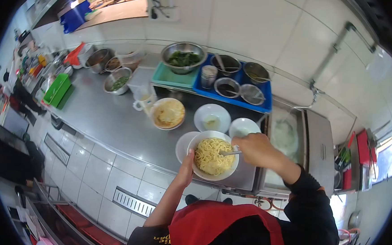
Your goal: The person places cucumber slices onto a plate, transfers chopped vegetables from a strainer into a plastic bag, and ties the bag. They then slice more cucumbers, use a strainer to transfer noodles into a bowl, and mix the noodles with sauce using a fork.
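Note:
Yellow noodles (212, 157) fill a white bowl (215, 178) at the front edge of the steel counter. My left hand (186, 169) grips the bowl's left rim. In my right hand (255, 148), closed, is a metal utensil (231, 153) whose lower end rests in the noodles. A white plate or bowl (183, 146) lies partly hidden behind the noodle bowl. Beyond it stand a white bowl with a little liquid (212, 119) and another white bowl (243, 127), partly covered by my right hand. Further left is a bowl with orange-brown contents (168, 113).
A blue tray (264, 106) holds metal bowls and a jar; a green tray (163, 77) bears a bowl of greens (184, 58). Right is a steaming basin (285, 137). Left are a bowl of chopped greens (117, 81), a green basket (58, 89) and a person (20, 91).

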Demonstrator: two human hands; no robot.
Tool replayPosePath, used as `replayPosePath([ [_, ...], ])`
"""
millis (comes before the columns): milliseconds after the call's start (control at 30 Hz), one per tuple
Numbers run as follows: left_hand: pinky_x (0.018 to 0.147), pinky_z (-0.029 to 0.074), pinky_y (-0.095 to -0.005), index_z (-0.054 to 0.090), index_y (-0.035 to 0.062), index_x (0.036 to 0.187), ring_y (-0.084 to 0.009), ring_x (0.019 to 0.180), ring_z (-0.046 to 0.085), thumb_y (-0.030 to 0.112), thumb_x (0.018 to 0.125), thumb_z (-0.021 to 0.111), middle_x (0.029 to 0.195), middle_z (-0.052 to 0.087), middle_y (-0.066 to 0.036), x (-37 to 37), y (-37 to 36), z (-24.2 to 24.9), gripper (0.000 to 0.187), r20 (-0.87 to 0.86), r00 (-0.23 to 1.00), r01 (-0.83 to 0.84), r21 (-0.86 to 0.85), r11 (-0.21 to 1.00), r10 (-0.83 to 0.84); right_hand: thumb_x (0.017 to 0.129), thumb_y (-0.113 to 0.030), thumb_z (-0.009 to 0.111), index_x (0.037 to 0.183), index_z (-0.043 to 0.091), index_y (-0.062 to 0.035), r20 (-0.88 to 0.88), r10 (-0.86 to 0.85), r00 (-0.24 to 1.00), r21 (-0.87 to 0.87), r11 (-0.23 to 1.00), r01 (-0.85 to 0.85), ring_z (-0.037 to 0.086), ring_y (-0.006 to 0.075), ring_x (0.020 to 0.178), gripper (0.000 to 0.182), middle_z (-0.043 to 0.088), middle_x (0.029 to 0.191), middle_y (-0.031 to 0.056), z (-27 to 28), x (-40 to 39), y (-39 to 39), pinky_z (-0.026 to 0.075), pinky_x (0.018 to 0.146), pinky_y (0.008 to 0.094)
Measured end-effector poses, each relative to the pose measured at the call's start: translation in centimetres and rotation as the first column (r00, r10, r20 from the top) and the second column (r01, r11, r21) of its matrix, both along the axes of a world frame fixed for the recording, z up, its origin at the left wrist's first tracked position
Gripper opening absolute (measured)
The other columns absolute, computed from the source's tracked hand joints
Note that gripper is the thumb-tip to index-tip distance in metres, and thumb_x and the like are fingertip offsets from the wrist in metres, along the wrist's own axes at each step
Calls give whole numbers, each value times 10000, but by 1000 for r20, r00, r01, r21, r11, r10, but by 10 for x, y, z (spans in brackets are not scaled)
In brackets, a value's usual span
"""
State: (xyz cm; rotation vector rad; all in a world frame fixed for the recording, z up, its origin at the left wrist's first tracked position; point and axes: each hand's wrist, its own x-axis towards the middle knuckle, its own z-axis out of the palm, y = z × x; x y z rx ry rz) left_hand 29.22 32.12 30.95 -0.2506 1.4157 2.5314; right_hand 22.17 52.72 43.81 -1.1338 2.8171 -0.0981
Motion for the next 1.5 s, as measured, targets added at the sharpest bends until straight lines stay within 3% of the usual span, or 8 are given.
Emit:
replayPosePath([
  [67, 983, 303, -317, 278, -14, 1304, -193, 1184, 378, 533, 892, 315, 1283, 393, -121, -2, 29, 3, 685, 10, 1000, 18, 28, 999, -18, 746, -171, 587, 832, 540, -99, -261, -82, 962, 10, 996, 87, 591, 275, 643, 123, 594, 654, 72, -10, 23, 28, 430, 582, 388],
  [333, 895, 395, -287, 352, 1, 1270, -178, 1087, 479, 554, 885, 298, 1193, 484, -113, 7, 107, -70, 676, 136, 955, 277, -82, 957, -264, 767, -329, 594, 745, 554, -134, 233, -416, 879, -343, 811, 475, 603, 275, 600, 200, 611, 636, 60, -101, 62, 118, 453, 533, 381],
  [600, 433, 235, -221, 568, 61, 973, -62, 486, 327, 620, 850, 301, 622, 450, 43, 30, 147, -119, 631, 165, 974, -127, -174, 977, 156, 730, -223, 674, 766, 563, -72, 383, -257, 887, -491, 757, 431, 624, 223, 623, 191, 609, 639, 69, -84, 59, 162, 468, 560, 307],
  [933, 545, 446, -275, 495, 7, 1083, -143, 633, 526, 601, 859, 316, 808, 547, -53, 33, 139, -139, 659, 153, 945, -232, -316, 920, 290, 694, -137, 586, 673, 549, -59, -206, -151, 967, -146, 982, 122, 583, 284, 560, 89, 560, 554, 106, -80, 20, 148, 434, 501, 377],
  [1167, 537, 467, -312, 506, -27, 1018, -166, 653, 555, 543, 899, 252, 808, 555, -119, 33, 131, -138, 635, 84, 976, -121, -564, 817, 202, 730, -196, 590, 702, 571, -57, 144, -169, 975, -233, 952, 200, 600, 283, 594, 143, 589, 594, 112, -169, 26, 110, 445, 521, 357],
  [1267, 525, 477, -289, 526, -16, 978, -179, 661, 586, 540, 903, 213, 822, 572, -151, 28, 122, -165, 643, -247, 950, -310, -801, 513, 189, 730, -230, 608, 731, 589, -84, 376, -198, 905, -408, 842, 354, 599, 281, 591, 148, 604, 616, 88, -178, 25, 112, 444, 515, 349],
  [1433, 700, 495, -346, 376, 6, 1245, -226, 930, 550, 586, 882, 169, 1113, 490, -163, 30, 93, -128, 715, 93, 996, 27, -196, 980, -9, 709, -213, 621, 729, 597, -90, 541, -136, 830, -463, 775, 429, 604, 263, 600, 127, 608, 623, 81, -137, 11, 125, 449, 535, 360],
  [1500, 756, 473, -356, 293, 29, 1323, -223, 979, 530, 602, 874, 164, 1165, 467, -143, 33, 89, -120, 740, 61, 998, -12, -75, 997, 17, 699, -183, 612, 719, 595, -85, 127, -210, 969, -231, 944, 235, 608, 253, 596, 101, 606, 617, 83, -104, 7, 128, 454, 542, 368],
])
